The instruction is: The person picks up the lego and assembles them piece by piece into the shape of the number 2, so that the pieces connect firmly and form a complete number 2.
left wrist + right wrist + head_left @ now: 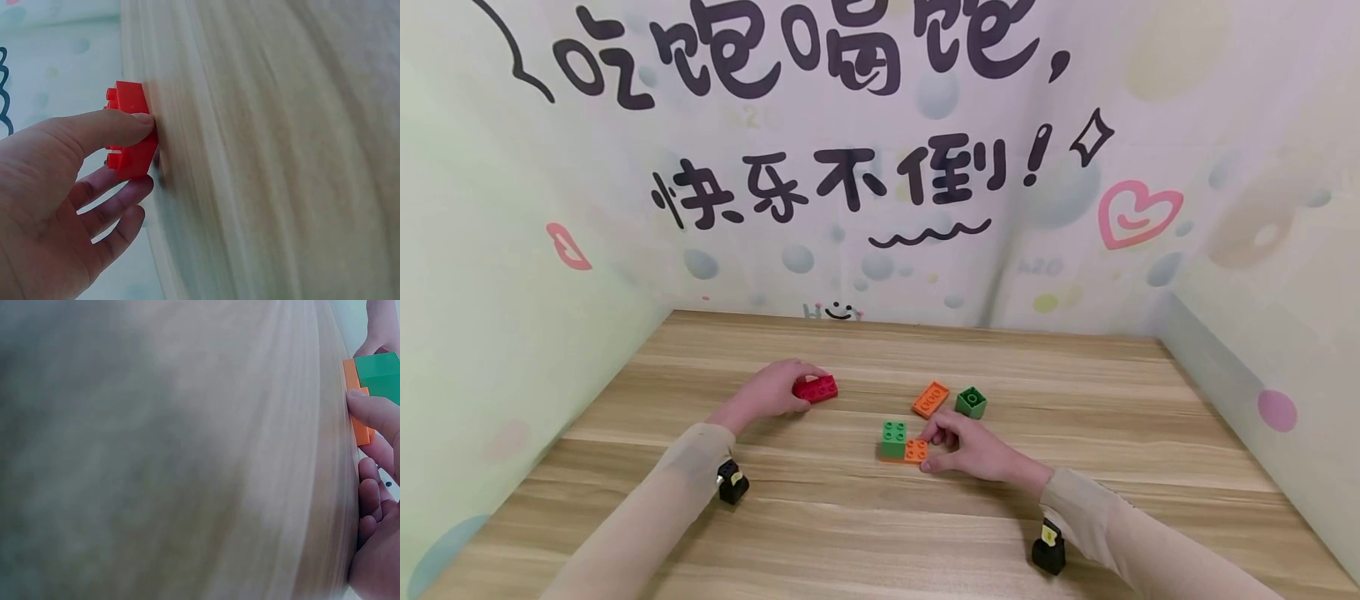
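My left hand (772, 389) holds a red toy building brick (822, 389) at the left of the table. In the left wrist view, the thumb lies across the red brick (136, 159), whose studs face away from the wooden surface. Nearer the middle, my right hand (973, 447) pinches the right end of a flat orange brick (916, 451). A green brick (894, 439) is stacked on the left end of this orange brick. The right wrist view has the thumb on the orange brick's (361, 431) near side, with the green brick (378, 372) beyond.
Behind the right hand lie a loose orange brick (931, 399), hollow side showing, and a loose green brick (972, 402), hollow side showing too. The wooden table (820, 542) meets a printed cloth wall (917, 283) at the back and walls on both sides.
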Motion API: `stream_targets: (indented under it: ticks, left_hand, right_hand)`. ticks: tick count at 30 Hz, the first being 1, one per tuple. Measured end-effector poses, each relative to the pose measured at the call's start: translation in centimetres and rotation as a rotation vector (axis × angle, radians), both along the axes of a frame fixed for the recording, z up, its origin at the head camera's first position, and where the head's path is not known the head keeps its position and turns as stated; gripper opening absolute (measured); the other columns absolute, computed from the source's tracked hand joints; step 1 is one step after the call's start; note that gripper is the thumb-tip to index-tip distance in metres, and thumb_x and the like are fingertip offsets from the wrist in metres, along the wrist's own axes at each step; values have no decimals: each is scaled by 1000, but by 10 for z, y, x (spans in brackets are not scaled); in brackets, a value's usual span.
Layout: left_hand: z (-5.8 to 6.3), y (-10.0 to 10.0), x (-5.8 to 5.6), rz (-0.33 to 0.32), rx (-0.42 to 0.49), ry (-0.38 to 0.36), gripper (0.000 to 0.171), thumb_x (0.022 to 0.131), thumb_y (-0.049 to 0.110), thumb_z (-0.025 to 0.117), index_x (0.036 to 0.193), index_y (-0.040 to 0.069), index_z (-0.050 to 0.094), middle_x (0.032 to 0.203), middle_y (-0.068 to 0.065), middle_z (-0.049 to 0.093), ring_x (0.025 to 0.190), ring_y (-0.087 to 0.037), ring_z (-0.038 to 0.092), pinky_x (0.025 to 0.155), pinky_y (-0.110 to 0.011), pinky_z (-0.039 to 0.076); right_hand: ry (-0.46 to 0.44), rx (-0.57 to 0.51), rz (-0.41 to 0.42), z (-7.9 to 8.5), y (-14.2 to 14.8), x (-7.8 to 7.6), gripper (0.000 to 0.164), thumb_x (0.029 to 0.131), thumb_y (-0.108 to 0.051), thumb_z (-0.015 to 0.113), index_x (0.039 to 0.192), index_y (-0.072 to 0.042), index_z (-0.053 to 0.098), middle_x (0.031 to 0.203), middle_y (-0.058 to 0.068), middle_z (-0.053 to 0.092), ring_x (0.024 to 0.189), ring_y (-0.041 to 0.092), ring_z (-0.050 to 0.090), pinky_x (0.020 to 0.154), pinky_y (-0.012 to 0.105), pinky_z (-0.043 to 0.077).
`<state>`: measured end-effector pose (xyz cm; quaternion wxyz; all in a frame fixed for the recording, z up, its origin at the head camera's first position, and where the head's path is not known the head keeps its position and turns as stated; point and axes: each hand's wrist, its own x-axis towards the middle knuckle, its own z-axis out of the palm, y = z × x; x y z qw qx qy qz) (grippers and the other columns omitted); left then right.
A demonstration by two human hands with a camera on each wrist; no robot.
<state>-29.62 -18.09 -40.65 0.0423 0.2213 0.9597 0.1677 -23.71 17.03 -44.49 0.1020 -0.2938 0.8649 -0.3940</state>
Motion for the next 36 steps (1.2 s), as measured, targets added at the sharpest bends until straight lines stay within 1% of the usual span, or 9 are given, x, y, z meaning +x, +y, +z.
stream_targets:
  ticks: [4,10,17,22,28,36]
  left_hand:
    - [1,1,-1,-7,8,-6,54,81,12,78,133,16,62,112,-9,67,95,-19,60,86,-39,52]
    - [3,5,1,-15,25,-16,54,79,8,78,130,16,64,106,-7,67,90,-17,58,83,-36,51]
    - [4,10,3,-14,55,-13,52,79,12,79,129,20,65,108,-5,67,92,-16,58,82,-34,50]
    - [9,16,5,-39,100,-5,51,78,10,80,127,18,67,105,-4,67,93,-17,59,83,-35,50]
    - [15,23,9,-47,155,-4,51,79,11,80,128,19,67,103,-3,67,93,-16,61,84,-36,51]
    - [23,31,12,-84,177,34,49,79,13,80,127,19,68,101,-1,68,92,-15,62,84,-34,51]
  right_hand:
    - [2,3,0,0,0,0,29,81,-28,82,101,-21,63,97,3,56,86,12,46,75,20,39]
    - [3,9,-1,-1,0,-1,29,81,-29,82,101,-21,63,96,2,56,85,11,46,74,20,39]
    - [5,5,-1,-2,0,-2,29,81,-30,82,101,-22,63,96,2,56,86,12,46,74,20,39]
    - [2,-1,1,-2,0,-2,29,81,-30,82,101,-21,63,96,2,56,86,12,46,74,20,39]
    - [3,-5,2,-2,0,-1,29,81,-30,82,100,-21,63,96,2,56,85,12,46,74,20,39]
    - [2,-11,-2,-1,0,-1,29,80,-29,83,100,-21,63,96,2,56,85,12,46,74,20,39]
